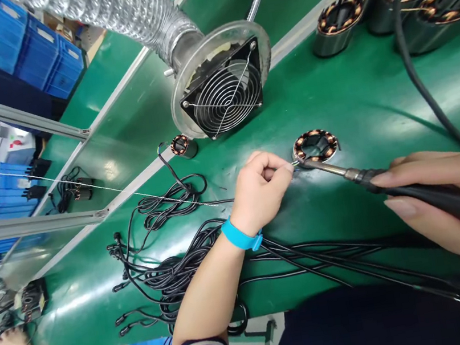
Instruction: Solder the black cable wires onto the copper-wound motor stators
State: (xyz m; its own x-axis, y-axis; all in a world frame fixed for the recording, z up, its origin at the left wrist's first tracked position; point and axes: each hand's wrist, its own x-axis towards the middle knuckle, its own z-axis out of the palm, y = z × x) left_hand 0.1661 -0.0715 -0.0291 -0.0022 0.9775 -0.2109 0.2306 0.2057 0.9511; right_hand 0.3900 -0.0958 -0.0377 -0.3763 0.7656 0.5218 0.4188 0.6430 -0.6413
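Note:
Between the thumb and fingers of my left hand [263,187] the stripped end of a black cable is pinched, its thin wires reaching the near left rim of a motor stator [316,147]. That stator stands on the green bench with copper windings facing up. A soldering iron [432,194] is gripped by its dark handle in my right hand [450,197]. Its tip touches, or nearly touches, the stator's rim beside the wires; the exact contact is too small to tell. A turquoise band [242,235] circles my left wrist.
A fume fan [227,95] on a silver duct [115,16] hangs behind the stator. Several stators [338,26] stand at the back right; a small one [182,145] sits left. Coiled black cables [175,267] cover the front left. A co-worker's hands [15,342] are at far left.

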